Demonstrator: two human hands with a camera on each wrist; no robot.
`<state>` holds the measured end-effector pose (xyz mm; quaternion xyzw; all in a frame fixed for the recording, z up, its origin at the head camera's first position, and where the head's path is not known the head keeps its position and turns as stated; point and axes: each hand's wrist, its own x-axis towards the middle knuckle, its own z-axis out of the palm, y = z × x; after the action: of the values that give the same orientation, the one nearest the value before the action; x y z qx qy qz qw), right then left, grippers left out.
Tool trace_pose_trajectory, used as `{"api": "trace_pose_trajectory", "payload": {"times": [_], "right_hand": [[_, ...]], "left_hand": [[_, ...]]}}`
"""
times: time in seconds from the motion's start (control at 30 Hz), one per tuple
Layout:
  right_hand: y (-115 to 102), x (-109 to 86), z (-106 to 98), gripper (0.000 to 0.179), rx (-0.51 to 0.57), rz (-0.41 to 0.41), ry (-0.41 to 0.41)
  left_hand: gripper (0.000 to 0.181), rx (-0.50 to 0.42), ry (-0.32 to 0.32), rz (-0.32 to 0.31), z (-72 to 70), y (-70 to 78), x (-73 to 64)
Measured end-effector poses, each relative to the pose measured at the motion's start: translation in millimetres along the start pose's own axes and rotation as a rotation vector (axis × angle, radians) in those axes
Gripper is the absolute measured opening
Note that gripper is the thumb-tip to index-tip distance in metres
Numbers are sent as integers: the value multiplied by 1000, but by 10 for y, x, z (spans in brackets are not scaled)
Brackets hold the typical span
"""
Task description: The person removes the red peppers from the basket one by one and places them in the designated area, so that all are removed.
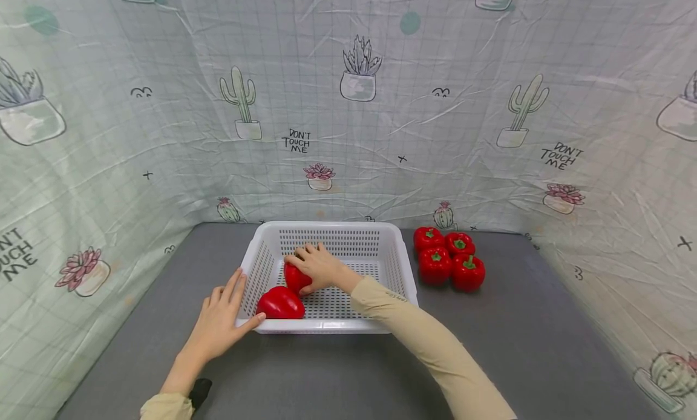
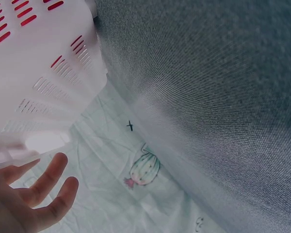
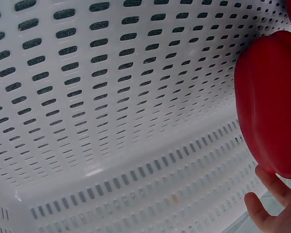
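Observation:
Inside the white slotted basket (image 1: 332, 326), my right hand (image 1: 321, 269) grips a red bell pepper (image 1: 294, 278), thumb on the near side and fingers over the far side. The right wrist view shows this bell pepper (image 3: 269, 104) close up, with fingertips at its lower end. A second red bell pepper (image 1: 281, 303) lies on its side in the basket's near left corner. My left hand (image 1: 218, 320) rests on the basket's left rim with fingers extended and thumb at the front corner. In the left wrist view, the left hand's fingers (image 2: 51, 179) lie beside the basket wall.
Several red bell peppers (image 1: 435, 265) stand in a cluster, stems up, on the grey table (image 1: 523, 335) to the right of the basket. A pale cloth printed with cacti (image 1: 348, 135) hangs behind the table and along both sides.

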<state>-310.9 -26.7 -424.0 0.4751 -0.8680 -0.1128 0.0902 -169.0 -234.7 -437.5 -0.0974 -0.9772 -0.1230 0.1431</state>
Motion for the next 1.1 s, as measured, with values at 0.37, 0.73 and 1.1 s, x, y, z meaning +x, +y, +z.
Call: {"api": "trace_pose_trajectory", "payload": {"times": [0.37, 0.73, 1.1], "right_hand": [[85, -118, -76, 67, 14, -17, 0], [197, -243, -326, 69, 66, -16, 2], [269, -408, -569, 71, 43, -37, 39]], "left_hand": [[89, 8, 31, 11, 13, -6, 8], [91, -8, 6, 1, 0, -2, -5], [90, -10, 6, 4, 16, -18, -1]]}}
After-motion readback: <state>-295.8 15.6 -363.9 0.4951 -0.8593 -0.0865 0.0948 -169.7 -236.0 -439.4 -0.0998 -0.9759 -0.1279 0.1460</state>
